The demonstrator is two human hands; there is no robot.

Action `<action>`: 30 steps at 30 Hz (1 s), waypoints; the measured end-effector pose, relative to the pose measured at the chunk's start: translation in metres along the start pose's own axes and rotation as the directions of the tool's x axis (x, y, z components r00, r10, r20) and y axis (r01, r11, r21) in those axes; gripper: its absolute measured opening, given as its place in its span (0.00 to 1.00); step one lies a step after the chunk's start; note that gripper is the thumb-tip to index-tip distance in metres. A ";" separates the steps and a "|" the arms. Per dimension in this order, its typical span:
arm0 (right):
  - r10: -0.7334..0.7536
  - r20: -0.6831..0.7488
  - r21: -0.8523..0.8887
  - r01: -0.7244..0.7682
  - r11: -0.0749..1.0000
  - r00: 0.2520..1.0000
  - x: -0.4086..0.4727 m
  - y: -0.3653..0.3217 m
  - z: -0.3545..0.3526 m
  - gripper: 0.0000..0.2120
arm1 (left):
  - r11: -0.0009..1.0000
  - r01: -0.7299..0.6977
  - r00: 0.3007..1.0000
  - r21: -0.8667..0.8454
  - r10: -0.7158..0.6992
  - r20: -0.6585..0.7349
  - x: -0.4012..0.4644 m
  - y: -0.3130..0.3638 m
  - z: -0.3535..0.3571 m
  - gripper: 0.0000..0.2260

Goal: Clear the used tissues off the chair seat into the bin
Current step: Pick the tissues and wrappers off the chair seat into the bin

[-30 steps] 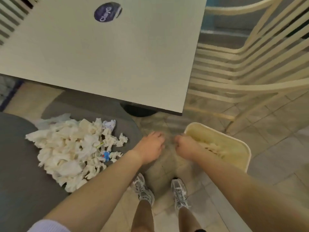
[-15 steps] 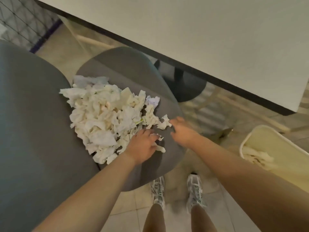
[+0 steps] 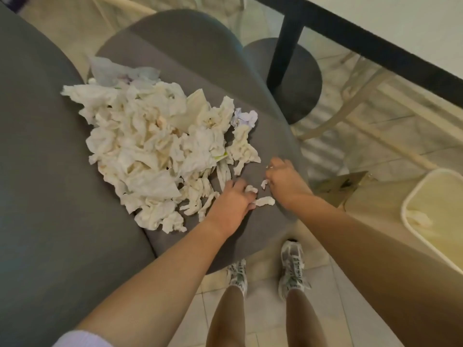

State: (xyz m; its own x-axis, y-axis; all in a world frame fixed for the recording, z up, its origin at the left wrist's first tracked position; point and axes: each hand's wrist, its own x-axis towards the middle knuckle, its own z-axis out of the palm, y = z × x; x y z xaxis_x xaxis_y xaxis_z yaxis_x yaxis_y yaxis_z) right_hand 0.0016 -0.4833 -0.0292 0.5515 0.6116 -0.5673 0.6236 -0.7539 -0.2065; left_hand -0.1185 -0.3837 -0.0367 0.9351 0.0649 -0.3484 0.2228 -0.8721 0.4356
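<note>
A big heap of crumpled white used tissues (image 3: pixel 155 151) lies on the grey chair seat (image 3: pixel 270 136). At the heap's near right edge, my left hand (image 3: pixel 231 202) curls its fingers over a small tissue scrap (image 3: pixel 250 189). Just to its right, my right hand (image 3: pixel 285 182) pinches another tiny scrap (image 3: pixel 264 183) at its fingertips. One loose twisted tissue (image 3: pixel 264 201) lies on the seat between the two hands. The cream bin (image 3: pixel 404 211) stands on the floor at the right edge, with some tissue (image 3: pixel 418 217) inside it.
The grey chair back (image 3: pixel 37 171) fills the left side. A white table with a black edge (image 3: pixel 375 51) overhangs at upper right, on a black post and round base (image 3: pixel 298 78). A piece of cardboard (image 3: pixel 345 184) lies on the tiles by the bin. My feet (image 3: pixel 292 266) stand below the seat.
Both hands moved left from beside the bin to the seat and closed on small scraps at the heap's edge. The view swung left, so the bin now sits at the right edge.
</note>
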 end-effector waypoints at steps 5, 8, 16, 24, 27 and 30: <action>0.031 0.033 0.073 -0.033 0.997 0.999 -0.005 0.001 -0.008 0.10 | 0.997 -0.071 0.997 -0.032 0.071 -0.017 0.002 -0.007 -0.010 0.07; 0.059 0.042 0.140 -0.065 0.988 0.997 -0.009 0.001 -0.016 0.12 | 0.995 -0.095 0.995 -0.039 0.093 -0.048 0.000 -0.004 -0.023 0.07; 0.036 -0.070 0.340 -0.010 0.940 0.997 -0.049 0.003 -0.037 0.17 | 0.951 -0.287 0.938 -0.117 0.254 -0.235 -0.034 0.033 -0.049 0.05; -0.142 0.039 0.537 0.099 0.838 0.989 -0.071 -0.004 -0.042 0.43 | 0.267 0.120 0.918 -0.956 -0.397 0.004 -0.038 0.064 -0.108 0.12; -0.139 0.132 0.592 0.034 0.805 0.981 -0.071 -0.013 -0.041 0.48 | -0.082 0.140 0.904 -0.987 -0.396 0.162 -0.029 0.058 -0.123 0.09; -0.168 0.222 0.768 -0.066 0.637 0.960 -0.068 -0.022 -0.041 0.46 | -0.160 0.162 0.895 -0.974 -0.392 0.214 -0.023 0.053 -0.129 0.06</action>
State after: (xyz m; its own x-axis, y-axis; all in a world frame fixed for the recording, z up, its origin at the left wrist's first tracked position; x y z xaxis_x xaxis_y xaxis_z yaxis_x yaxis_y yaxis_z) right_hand -0.0272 -0.4988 0.0464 0.3019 0.6609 -0.6871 -0.0645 -0.7049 -0.7064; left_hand -0.0928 -0.3689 0.1015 0.6907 0.2959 -0.6598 0.3845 0.6225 0.6817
